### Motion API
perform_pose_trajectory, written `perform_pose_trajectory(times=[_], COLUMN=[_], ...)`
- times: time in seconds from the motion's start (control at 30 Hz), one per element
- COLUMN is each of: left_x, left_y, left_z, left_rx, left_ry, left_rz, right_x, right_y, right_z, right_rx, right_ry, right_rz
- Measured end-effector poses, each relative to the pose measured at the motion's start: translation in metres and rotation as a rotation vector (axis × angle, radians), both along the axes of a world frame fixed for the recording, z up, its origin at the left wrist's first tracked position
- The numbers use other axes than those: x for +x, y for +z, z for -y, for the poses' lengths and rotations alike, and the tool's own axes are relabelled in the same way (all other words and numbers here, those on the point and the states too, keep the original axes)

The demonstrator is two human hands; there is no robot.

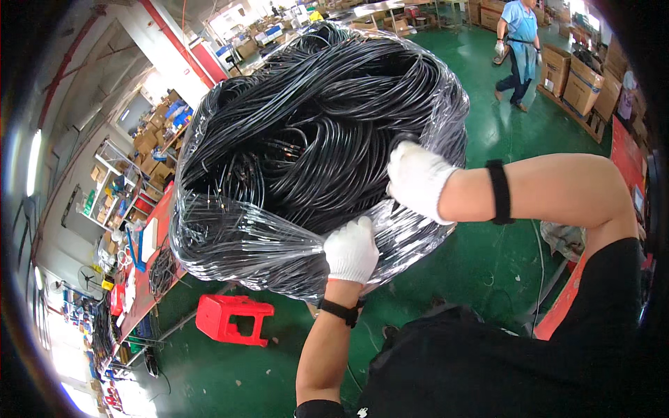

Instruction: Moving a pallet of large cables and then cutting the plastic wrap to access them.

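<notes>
A big heap of black cables (341, 153) is lying inside a clear plastic bag (216, 237); the long, smooth strands are bending in thick loops, and some small ends are shining like copper. The bag is showing many sharp wrinkles and white reflections (its plastic is looking quite thin to me). At the bag's near edge, the left hand (351, 251), in a white knitted glove, is closing firmly around a gathered fold of the plastic, and tight creases are running from the fingers toward the left edge. The right hand (420, 180), gloved in the same way, is making a compact fist at the bag's right edge, beside the cables; whether it is holding plastic, cable or nothing, I am not able to tell. A black band (499, 191) is circling the right forearm. Near the bag's left side, a glossy red stool (237, 319) is standing on the smooth green floor (237, 376). A loose black coil (164, 272) is resting at the edge of a red table (141, 301). Farther away, another person (521, 42) in blue is passing some square cardboard boxes (582, 90), which are sitting on a wooden pallet (592, 125).
</notes>
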State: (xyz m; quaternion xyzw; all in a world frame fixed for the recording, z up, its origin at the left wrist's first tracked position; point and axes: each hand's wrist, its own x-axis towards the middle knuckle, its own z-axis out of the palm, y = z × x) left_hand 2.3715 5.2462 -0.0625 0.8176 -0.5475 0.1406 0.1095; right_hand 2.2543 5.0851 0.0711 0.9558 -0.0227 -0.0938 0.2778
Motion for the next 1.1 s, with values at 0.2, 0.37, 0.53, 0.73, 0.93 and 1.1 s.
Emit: perform_pose_trajectory(times=[0.2,0.37,0.53,0.73,0.93,1.1], left_x=[-0.002,-0.006,0.007,0.031,0.027,-0.008], left_y=[-0.009,-0.015,-0.011,-0.023,-0.047,-0.041], left_z=[-0.015,-0.039,-0.013,0.023,0.018,-0.004], left_rx=[0.059,0.016,0.036,0.348,-0.098,0.205], left_ry=[-0.025,-0.063,0.050,0.159,-0.074,0.040], left_rz=[-0.036,-0.112,-0.106,-0.189,0.315,-0.161], right_x=[0.017,0.006,-0.003,-0.020,-0.018,-0.003], right_y=[-0.041,-0.048,-0.040,-0.042,-0.029,-0.063], right_z=[0.007,0.020,0.021,0.026,0.017,0.011], right_rx=[-0.041,0.061,0.125,0.106,0.058,-0.043], right_ry=[0.125,0.158,0.080,0.138,0.089,0.136], right_rz=[-0.108,-0.110,0.019,0.160,0.039,-0.058])
